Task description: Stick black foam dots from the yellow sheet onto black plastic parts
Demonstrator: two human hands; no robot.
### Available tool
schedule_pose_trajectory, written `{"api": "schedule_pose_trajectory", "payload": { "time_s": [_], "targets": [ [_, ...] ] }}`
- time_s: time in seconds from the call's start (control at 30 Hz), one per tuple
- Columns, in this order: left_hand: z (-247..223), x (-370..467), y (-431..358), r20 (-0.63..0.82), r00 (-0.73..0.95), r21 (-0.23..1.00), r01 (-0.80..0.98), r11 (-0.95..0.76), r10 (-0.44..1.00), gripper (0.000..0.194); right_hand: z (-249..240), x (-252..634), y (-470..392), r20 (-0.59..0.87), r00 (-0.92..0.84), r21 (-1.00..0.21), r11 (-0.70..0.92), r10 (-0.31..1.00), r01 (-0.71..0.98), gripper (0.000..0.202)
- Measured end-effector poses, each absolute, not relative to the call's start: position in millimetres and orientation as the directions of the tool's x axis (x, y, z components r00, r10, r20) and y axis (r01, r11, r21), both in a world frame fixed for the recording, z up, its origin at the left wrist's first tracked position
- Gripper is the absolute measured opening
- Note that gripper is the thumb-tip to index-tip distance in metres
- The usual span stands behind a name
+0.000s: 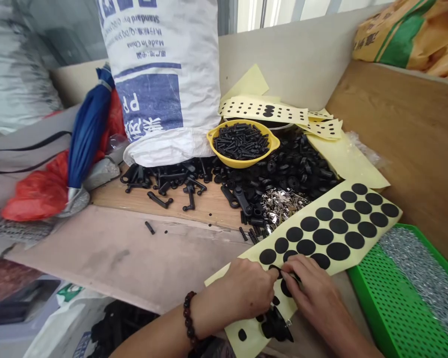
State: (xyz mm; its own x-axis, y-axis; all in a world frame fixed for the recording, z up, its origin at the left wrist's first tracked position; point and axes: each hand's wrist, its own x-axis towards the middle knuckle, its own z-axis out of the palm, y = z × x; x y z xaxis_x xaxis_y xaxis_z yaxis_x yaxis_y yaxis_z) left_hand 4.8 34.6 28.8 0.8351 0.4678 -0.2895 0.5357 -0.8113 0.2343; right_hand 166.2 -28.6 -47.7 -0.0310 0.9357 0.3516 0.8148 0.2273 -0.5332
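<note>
A pale yellow backing sheet with rows of black round stickers runs diagonally towards me. My left hand, with a beaded bracelet at the wrist, is curled over the sheet's near part. Its fingertips are at the edge of a black round sticker. My right hand pinches the same sticker from the other side, thumb and fingers closed; the fingers partly hide it. Just below the hands, a black plastic part with a small metal piece rests over a yellow sheet with smaller black stickers.
A yellow colander of black screw-like parts stands behind, among piles of black parts and metal clips. A green basket holding small metal pieces is at right. A white sack and blue umbrella stand at left.
</note>
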Motion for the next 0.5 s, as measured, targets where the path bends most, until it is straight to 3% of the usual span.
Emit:
{"api": "schedule_pose_trajectory", "payload": {
  "time_s": [0.17, 0.3, 0.4, 0.5],
  "targets": [
    [18.1, 6.6, 25.7, -0.215, 0.841, 0.199, 0.535, -0.821, 0.496, 0.020, -40.3, 165.9, -30.2, 0.278, -0.028, -0.641, 0.207, 0.960, 0.739, 0.019],
    [13.7, -8.0, 28.0, -0.198, 0.842, 0.303, 0.539, -0.786, 0.501, 0.017, -36.0, 169.0, -33.2, 0.217, -0.056, -0.714, 0.198, 0.975, 0.672, 0.018],
    [14.9, -30.7, 29.6, -0.171, 0.787, 0.383, 0.607, -0.696, 0.593, 0.026, -33.6, 170.5, -35.6, 0.197, -0.062, -0.701, 0.184, 0.978, 0.689, 0.016],
    [17.8, -55.7, 25.3, -0.145, 0.750, 0.389, 0.643, -0.659, 0.646, 0.042, -30.7, 170.3, -37.6, 0.202, -0.082, -0.656, 0.197, 0.976, 0.729, 0.016]
  ]
}}
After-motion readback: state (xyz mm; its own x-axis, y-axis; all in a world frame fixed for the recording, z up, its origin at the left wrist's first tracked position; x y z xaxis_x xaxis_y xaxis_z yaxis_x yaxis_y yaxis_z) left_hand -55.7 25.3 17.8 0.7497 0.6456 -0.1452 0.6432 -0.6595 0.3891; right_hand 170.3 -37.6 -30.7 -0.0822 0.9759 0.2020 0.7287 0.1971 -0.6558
